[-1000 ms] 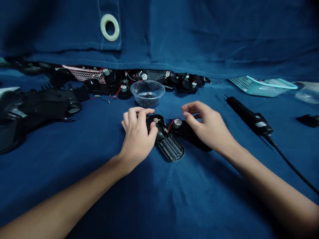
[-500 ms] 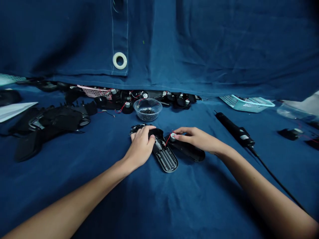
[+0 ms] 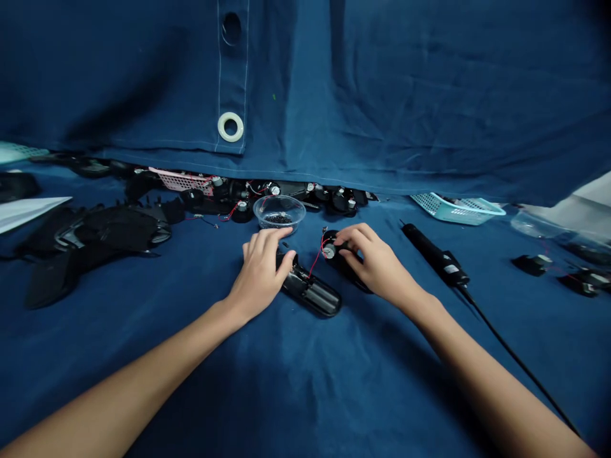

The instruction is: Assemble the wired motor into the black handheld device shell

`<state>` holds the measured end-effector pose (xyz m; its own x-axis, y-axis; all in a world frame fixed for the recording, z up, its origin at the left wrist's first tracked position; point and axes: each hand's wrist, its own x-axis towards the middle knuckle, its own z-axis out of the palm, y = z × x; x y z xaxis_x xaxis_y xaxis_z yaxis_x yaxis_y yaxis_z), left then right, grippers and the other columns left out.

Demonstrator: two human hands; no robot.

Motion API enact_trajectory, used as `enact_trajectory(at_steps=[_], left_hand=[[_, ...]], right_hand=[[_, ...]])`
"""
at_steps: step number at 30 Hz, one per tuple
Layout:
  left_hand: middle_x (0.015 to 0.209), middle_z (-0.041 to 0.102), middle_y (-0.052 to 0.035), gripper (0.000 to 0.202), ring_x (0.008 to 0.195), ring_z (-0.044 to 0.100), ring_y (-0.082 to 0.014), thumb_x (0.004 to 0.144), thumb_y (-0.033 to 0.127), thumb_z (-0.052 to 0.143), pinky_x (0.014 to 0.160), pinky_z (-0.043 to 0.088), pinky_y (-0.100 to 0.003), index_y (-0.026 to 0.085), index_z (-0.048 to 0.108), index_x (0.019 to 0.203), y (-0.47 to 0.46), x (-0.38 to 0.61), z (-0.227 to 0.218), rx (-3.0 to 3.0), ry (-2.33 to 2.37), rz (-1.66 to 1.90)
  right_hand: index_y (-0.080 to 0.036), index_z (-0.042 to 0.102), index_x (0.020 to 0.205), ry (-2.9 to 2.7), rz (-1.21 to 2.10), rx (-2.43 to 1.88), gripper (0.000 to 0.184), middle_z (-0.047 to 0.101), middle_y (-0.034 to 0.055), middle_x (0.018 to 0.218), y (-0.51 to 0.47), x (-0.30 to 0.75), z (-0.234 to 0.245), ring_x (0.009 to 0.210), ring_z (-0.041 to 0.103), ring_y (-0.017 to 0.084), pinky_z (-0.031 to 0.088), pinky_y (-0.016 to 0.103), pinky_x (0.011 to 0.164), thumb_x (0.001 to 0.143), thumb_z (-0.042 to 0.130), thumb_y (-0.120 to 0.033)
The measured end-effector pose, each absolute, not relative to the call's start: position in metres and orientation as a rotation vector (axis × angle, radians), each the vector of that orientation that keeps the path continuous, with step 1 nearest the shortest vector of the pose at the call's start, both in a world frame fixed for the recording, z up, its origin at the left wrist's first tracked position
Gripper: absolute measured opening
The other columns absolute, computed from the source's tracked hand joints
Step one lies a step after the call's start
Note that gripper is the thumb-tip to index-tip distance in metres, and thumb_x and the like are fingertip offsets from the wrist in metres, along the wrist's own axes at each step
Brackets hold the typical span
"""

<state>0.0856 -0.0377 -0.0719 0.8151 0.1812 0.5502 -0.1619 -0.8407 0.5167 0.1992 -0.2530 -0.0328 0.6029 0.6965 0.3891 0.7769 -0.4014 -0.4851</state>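
My left hand [image 3: 260, 275] rests over the near end of a black plastic shell with a ribbed battery compartment [image 3: 315, 296], its thumb pressing on the shell. My right hand [image 3: 375, 261] grips a second black housing [image 3: 351, 272] beside it. A small silver-topped motor [image 3: 328, 251] sits in that housing, just past my right fingertips. A thin red wire [image 3: 313, 264] runs between the two parts. My left palm hides part of the shell.
A glass bowl of small black pieces [image 3: 279, 213] stands just beyond my hands. Wired black units [image 3: 286, 197] line the back, with a pink basket [image 3: 181, 181] among them. A black corded electric screwdriver [image 3: 434, 259] lies right, below a teal basket [image 3: 456, 210]. Black parts [image 3: 95, 232] are heaped left.
My right hand has closed around the motor housing, and my left hand has shifted along the shell. The shell now lies more sideways. The view has tilted slightly upward.
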Motion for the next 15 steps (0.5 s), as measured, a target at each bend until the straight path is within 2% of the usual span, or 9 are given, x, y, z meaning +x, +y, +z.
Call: enact_trajectory(at_steps=[2, 6, 12, 15], left_hand=[[0.13, 0.058, -0.0088, 0.037, 0.12, 0.051, -0.0219, 0.099, 0.028, 0.044, 0.1, 0.038, -0.04, 0.023, 0.048, 0.135, -0.037, 0.084, -0.069, 2.527, -0.114, 0.934], [0.129, 0.058, -0.0082, 0.04, 0.119, 0.051, -0.0208, 0.099, 0.027, 0.045, 0.099, 0.038, -0.038, 0.023, 0.046, 0.139, -0.036, 0.083, -0.066, 2.621, -0.228, 0.987], [0.128, 0.058, -0.0089, 0.043, 0.116, 0.054, -0.0208, 0.099, 0.024, 0.044, 0.095, 0.041, -0.038, 0.024, 0.042, 0.143, -0.037, 0.084, -0.071, 2.637, -0.231, 0.939], [0.115, 0.06, -0.0075, 0.035, 0.107, 0.057, -0.0199, 0.099, 0.025, 0.046, 0.091, 0.045, -0.037, 0.021, 0.052, 0.132, -0.036, 0.084, -0.073, 2.628, -0.189, 0.976]], right_hand=[[-0.022, 0.057, 0.107, -1.272, -0.268, -2.183, 0.016, 0.055, 0.0083, 0.121, -0.251, 0.191, -0.031, 0.115, 0.055, 0.02, 0.045, 0.038, 0.102, 0.095, 0.048, -0.016], [-0.022, 0.053, 0.111, -1.479, -0.512, -2.175, 0.016, 0.056, 0.0087, 0.119, -0.249, 0.181, -0.028, 0.114, 0.058, 0.019, 0.049, 0.036, 0.1, 0.098, 0.047, -0.014], [-0.021, 0.051, 0.111, -1.541, -0.466, -2.177, 0.017, 0.057, 0.0091, 0.119, -0.246, 0.178, -0.03, 0.112, 0.06, 0.02, 0.053, 0.037, 0.097, 0.098, 0.046, -0.012], [-0.021, 0.051, 0.11, -1.515, -0.447, -2.209, 0.016, 0.057, 0.0093, 0.119, -0.245, 0.18, -0.033, 0.11, 0.061, 0.021, 0.054, 0.04, 0.096, 0.098, 0.045, -0.012]])
